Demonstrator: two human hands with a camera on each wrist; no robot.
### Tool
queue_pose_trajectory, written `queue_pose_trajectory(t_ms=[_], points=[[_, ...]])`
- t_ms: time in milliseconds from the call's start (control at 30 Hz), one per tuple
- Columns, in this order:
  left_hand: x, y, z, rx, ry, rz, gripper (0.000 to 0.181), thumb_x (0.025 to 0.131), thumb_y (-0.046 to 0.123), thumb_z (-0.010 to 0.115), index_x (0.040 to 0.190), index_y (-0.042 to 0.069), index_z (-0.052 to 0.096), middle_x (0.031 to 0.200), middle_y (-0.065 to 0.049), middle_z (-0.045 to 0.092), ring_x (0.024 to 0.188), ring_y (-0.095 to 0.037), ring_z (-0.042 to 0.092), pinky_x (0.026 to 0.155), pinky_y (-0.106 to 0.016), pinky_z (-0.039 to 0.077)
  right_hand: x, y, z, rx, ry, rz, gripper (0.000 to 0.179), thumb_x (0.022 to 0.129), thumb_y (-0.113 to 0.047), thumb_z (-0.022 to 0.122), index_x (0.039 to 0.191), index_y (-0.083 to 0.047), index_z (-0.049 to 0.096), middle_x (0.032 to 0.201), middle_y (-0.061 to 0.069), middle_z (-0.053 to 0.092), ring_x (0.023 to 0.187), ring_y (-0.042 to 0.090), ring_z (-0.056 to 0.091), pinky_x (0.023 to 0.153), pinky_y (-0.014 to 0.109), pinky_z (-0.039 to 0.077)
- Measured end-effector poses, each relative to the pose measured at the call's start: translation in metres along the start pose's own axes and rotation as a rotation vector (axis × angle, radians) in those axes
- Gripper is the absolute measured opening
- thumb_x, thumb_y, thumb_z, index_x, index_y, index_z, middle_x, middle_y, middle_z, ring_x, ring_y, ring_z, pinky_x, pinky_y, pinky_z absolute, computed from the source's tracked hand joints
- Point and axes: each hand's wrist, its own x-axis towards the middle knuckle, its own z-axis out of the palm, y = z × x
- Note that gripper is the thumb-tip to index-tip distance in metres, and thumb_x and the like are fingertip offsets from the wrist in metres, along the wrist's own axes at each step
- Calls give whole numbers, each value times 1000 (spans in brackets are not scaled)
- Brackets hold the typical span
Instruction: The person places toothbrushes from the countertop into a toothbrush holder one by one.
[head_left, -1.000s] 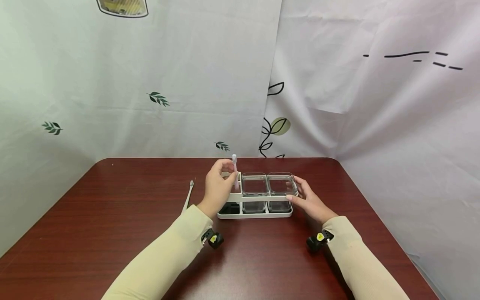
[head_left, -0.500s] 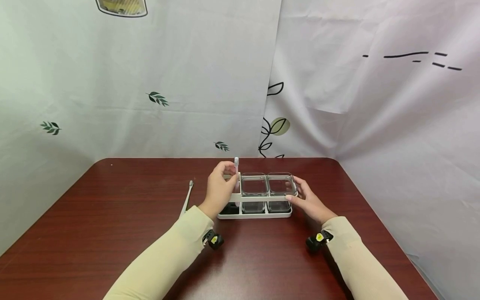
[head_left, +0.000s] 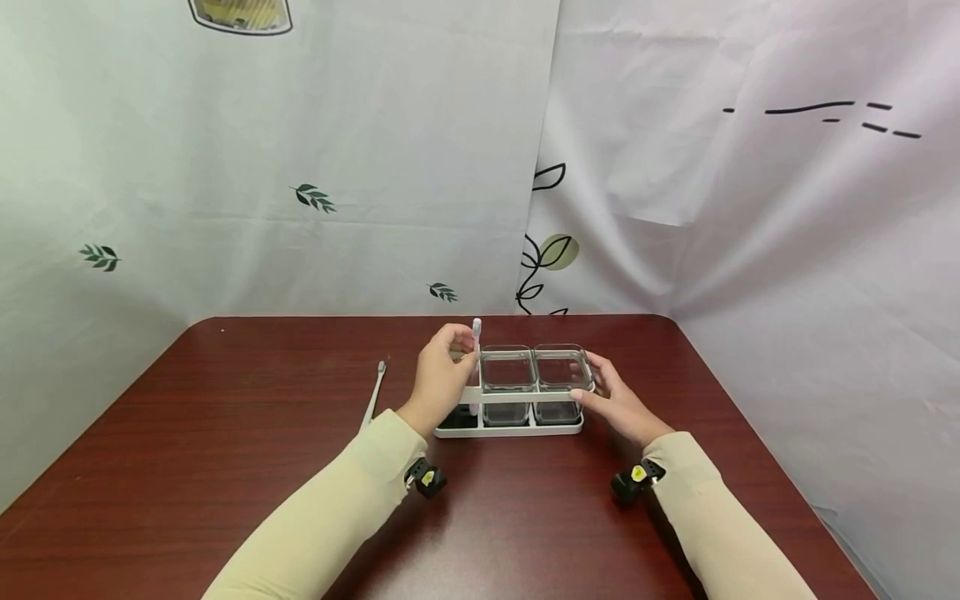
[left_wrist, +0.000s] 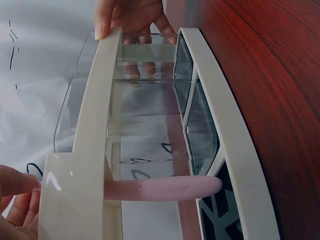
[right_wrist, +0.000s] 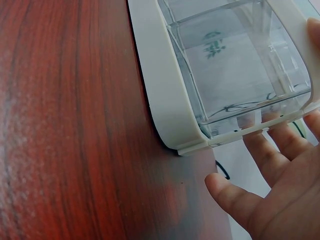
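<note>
On the dark red desk stands a white rack with two clear square cups in its right bays. The right hand rests with relaxed, straight fingers against the rack's right end, steadying it. The left hand pinches a pink toothbrush, upright in the rack's left slot; the left wrist view shows its handle already through the top rail, near the base. Best keep it vertical and lower it slowly. A second toothbrush lies on the desk, well left of the rack
</note>
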Motion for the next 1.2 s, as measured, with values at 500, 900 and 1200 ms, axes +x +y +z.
queue_pose_trajectory(t_ms=[500,900,1200], points=[[6,3,-1,39,-49,-47,19,88,-3,64,105,1,59,99,-12,62,95,-25,61,77,-37,54,-1,-1,0,-13,3,10,67,96,-12,58,149,-6,17,150,27,29,140,39,27,92,11,39],[8,5,-3,64,-56,-69,18,88,-3,65,104,2,59,96,-11,62,93,-24,60,74,-36,54,-1,0,-1,-24,3,19,68,97,-15,58,150,-7,17,150,24,30,141,37,27,93,11,39],[8,6,-3,65,-68,-100,22,87,-2,67,107,3,59,98,-10,62,95,-24,60,77,-37,54,0,0,0,-16,3,10,68,96,-13,58,150,-7,17,149,27,30,140,38,27,92,11,39]])
